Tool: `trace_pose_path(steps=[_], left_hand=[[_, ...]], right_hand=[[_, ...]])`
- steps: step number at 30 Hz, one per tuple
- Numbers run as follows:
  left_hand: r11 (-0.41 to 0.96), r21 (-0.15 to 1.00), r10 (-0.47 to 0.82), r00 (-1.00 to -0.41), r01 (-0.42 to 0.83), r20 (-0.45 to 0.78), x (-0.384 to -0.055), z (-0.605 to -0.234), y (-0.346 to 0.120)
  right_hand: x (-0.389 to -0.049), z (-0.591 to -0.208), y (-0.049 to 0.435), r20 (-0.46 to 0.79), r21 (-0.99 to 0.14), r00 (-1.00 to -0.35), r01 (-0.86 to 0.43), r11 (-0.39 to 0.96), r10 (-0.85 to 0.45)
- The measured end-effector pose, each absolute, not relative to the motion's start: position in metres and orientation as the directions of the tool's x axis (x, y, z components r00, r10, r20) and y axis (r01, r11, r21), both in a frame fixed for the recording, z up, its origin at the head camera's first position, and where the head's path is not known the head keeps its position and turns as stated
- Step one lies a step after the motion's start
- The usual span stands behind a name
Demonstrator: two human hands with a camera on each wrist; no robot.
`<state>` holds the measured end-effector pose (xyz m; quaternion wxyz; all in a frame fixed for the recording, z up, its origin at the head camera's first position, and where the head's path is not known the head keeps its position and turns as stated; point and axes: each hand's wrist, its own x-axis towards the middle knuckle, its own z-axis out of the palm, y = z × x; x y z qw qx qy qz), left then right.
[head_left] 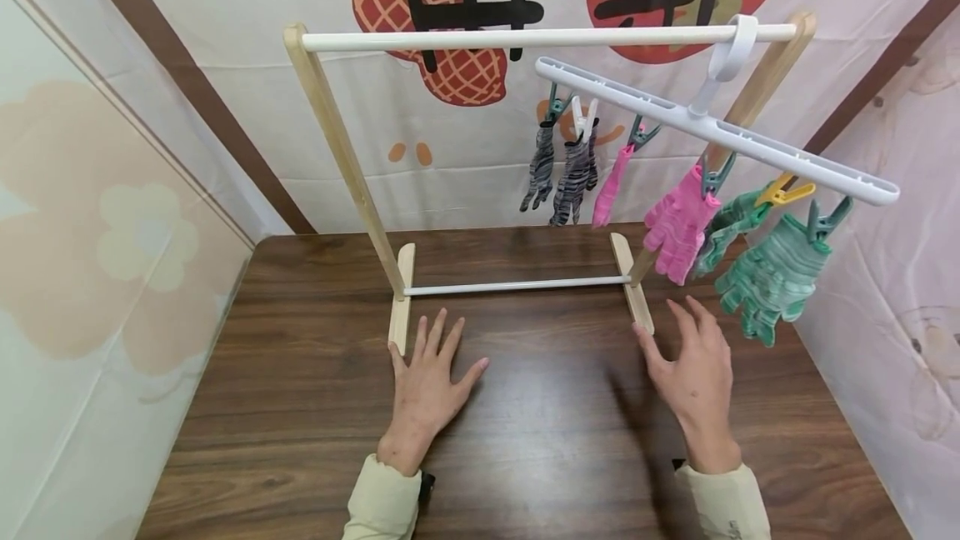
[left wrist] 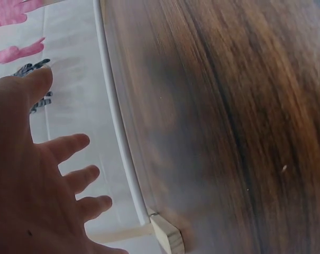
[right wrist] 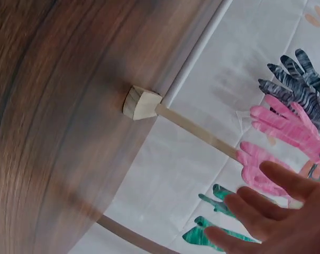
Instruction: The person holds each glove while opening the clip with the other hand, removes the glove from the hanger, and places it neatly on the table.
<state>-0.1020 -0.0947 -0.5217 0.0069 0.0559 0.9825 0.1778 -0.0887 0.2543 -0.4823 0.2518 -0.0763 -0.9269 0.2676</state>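
Observation:
My left hand (head_left: 427,386), fingers spread and holding nothing, is just in front of the rack's left foot (head_left: 401,302). My right hand (head_left: 697,373), also empty with parted fingers, is beside the right foot (head_left: 636,290); whether its thumb touches the wood I cannot tell. On the drying rack's white top bar (head_left: 525,39), near the right end, a pale clip hanger (head_left: 795,158) hangs at a slant. Pegs hold black-and-grey gloves (head_left: 576,177), pink gloves (head_left: 682,219) and green gloves (head_left: 780,277). In the right wrist view, the pink gloves (right wrist: 286,129) appear beyond my fingers (right wrist: 255,211).
The rack's wooden left post (head_left: 345,157) and white lower bar (head_left: 517,285) stand toward the back of the brown wood-grain table (head_left: 300,440). A printed cloth (head_left: 247,23) hangs behind, with further cloth walls (head_left: 97,273) at the sides.

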Motion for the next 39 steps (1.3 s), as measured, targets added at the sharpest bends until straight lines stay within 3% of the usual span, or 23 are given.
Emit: trace_pose_path(steps=[9,24,39], left_hand=[[0.93,0.353,0.104,-0.995,0.097,0.0,-0.101,-0.522,-0.094],[0.935,0.345,0.103,-0.994,0.088,-0.028,-0.097,-0.521,-0.093],[0.916,0.389,0.114,-0.993,0.099,-0.015,-0.095,-0.521,-0.089]], right_hand=[[-0.086,-0.467,0.268,0.524,-0.621,-0.738,0.009,0.783,0.424],[-0.088,-0.45,0.291,0.553,-0.688,-0.639,0.012,0.726,0.535],[-0.092,-0.436,0.314,0.65,-0.717,-0.412,-0.053,0.695,0.638]])
